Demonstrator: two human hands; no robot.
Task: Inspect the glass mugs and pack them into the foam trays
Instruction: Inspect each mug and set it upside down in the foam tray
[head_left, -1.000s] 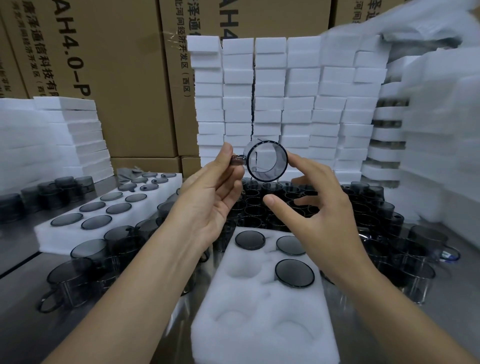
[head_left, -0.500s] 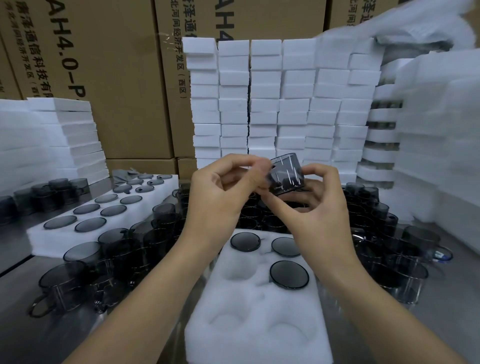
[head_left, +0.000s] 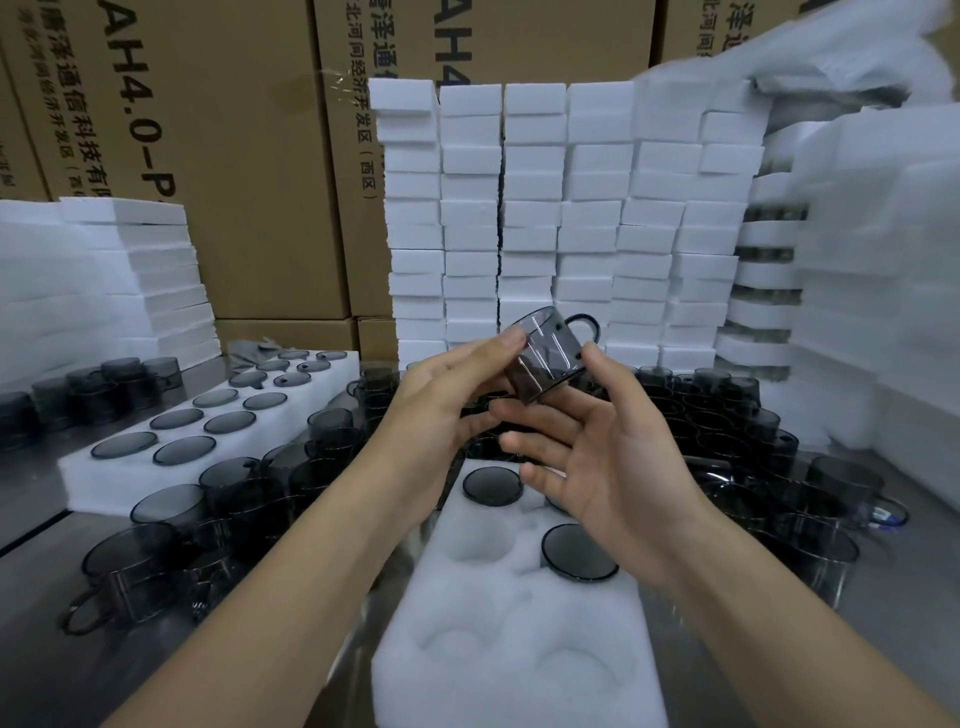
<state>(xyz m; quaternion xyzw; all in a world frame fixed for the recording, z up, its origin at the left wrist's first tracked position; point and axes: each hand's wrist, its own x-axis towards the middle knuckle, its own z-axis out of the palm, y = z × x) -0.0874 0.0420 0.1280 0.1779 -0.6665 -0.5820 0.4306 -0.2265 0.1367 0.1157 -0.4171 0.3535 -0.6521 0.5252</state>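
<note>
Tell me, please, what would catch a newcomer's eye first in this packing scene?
The smoky glass mug stands out first, held up at centre between the fingers of the left hand and right hand. Behind it rises a wall of stacked white foam blocks. Below lies a foam tray with mugs seated in its far pockets and its near ones empty, while loose dark mugs crowd the table on both sides.

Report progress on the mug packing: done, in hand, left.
Done: the left foam tray looks full, and the near tray holds at least two seated mugs. In hand: the left hand and right hand hold one mug up for inspection. Left: at least three empty pockets in the near tray, and many loose mugs on the table.
</note>
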